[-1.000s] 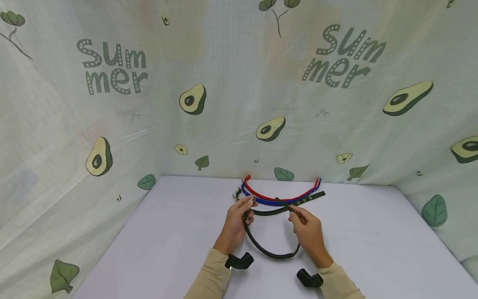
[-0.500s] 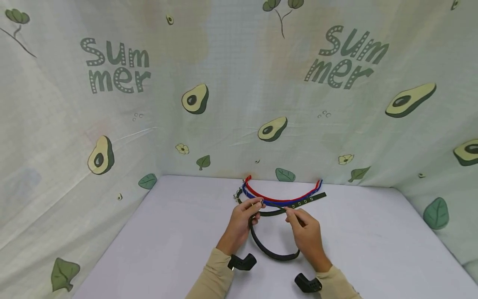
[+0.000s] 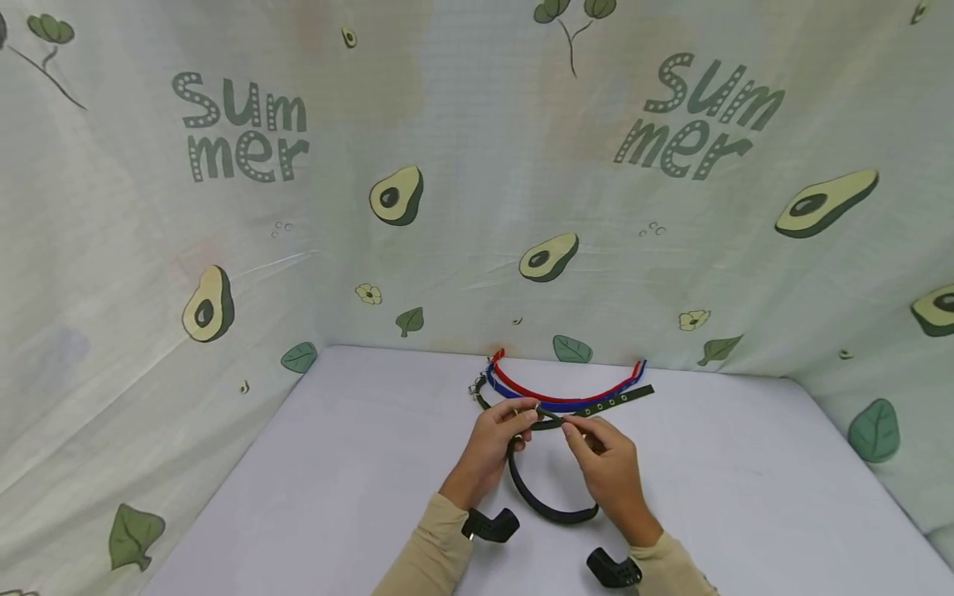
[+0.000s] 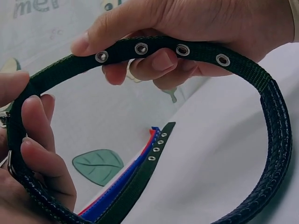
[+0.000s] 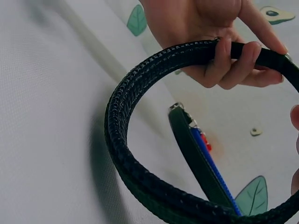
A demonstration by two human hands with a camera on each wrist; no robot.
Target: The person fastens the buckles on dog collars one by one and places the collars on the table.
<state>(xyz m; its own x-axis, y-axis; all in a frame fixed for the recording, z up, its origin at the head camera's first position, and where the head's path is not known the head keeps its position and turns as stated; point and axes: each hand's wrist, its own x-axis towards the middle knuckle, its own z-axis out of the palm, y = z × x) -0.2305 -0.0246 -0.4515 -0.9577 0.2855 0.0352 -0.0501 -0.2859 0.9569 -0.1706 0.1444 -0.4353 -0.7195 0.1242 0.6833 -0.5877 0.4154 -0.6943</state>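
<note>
Seemingly to steady the looped collar (image 4: 278, 135) at both ends, left fingers (image 4: 46, 163) grip it beside its fittings (image 4: 4, 118) while right fingers (image 4: 105, 35) pinch it along the eyelets (image 4: 141, 48).

The head view looks forward and down over the worktop (image 3: 335, 497), far enough back that the left hand (image 3: 488, 447) and right hand (image 3: 607, 472) appear small, low in the middle, under a printed backdrop (image 3: 462, 124). The left wrist view sits close to the dark strap (image 3: 555, 511), rolled so the worktop falls on its right; the right wrist view, also close, has it on its left. Both look through the strap's loop toward the backdrop, sharing the coloured straps (image 3: 559, 406) beyond.
</note>
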